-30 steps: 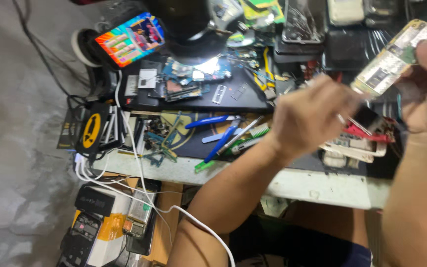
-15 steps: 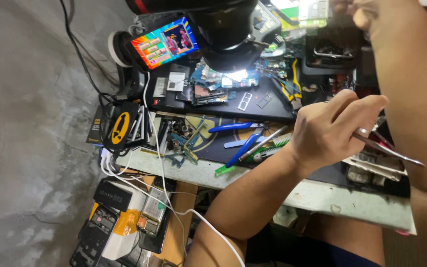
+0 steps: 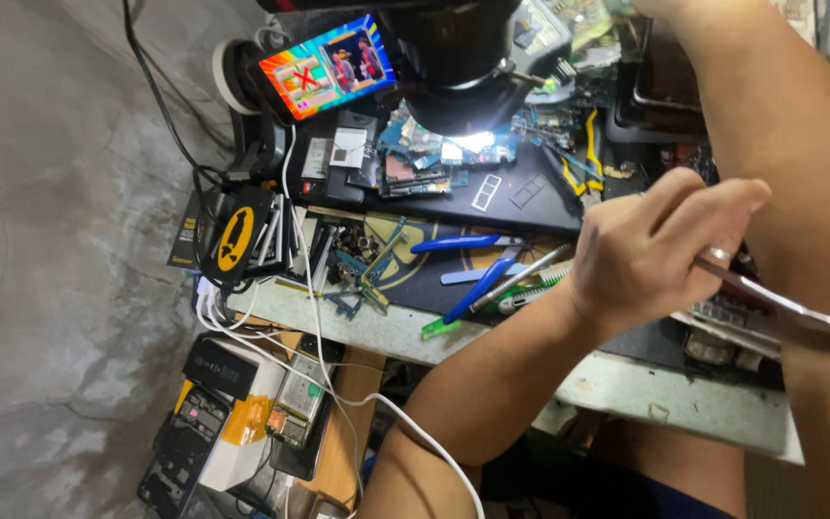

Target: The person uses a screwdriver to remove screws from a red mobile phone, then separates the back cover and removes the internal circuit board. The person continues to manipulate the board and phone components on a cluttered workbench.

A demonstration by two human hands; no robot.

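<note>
My left hand hovers over the right part of the cluttered bench, shut on metal tweezers whose tips point right. My right forearm crosses in front of the tweezers and rises to the top edge. Only the wrist of my right hand shows there, next to a blurred green board; its grip is hidden. Under the lit microscope lens lie several circuit boards on a black mat.
A phone with a bright screen leans at the back left. Blue-handled pliers, a green-handled tool and small parts litter the bench. A white cable hangs over its edge. Phones and boxes sit on a lower shelf; concrete floor lies left.
The view has shifted, bringing the bench closer. My right hand with the board it held has risen out of the top of the frame. My left hand keeps the tweezers.
</note>
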